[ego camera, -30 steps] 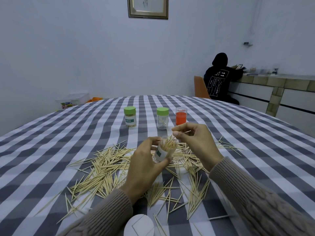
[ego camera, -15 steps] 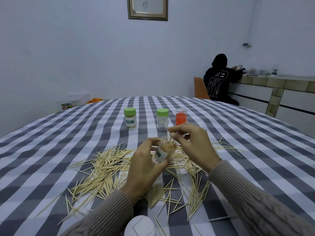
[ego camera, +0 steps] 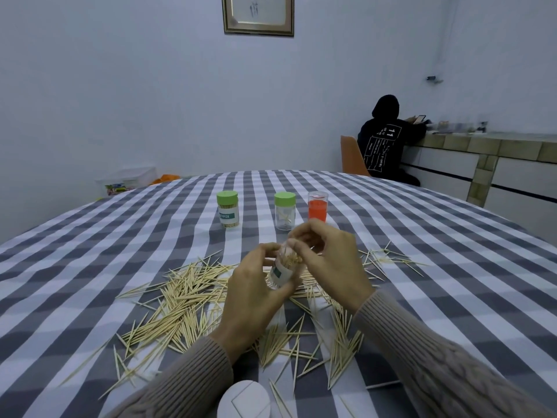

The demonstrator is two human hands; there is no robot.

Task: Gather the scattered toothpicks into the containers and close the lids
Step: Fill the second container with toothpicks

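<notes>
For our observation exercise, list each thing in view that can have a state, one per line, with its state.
Held jar: open, tilted, holding toothpicks, gripped by left hand.
Right hand: fingers curled at the jar's mouth.
Labelled jar: lidded, full.
Clear jar: lidded, nearly empty.
Orange jar: upright.
Loose toothpicks: scattered on the cloth.
White lid: lying off.

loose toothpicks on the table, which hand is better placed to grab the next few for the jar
Right, probably. The left hand grips the open jar, tilted, so it is occupied. The right hand works at the jar's mouth, and loose toothpicks lie on the cloth just beneath and beside it.
</notes>
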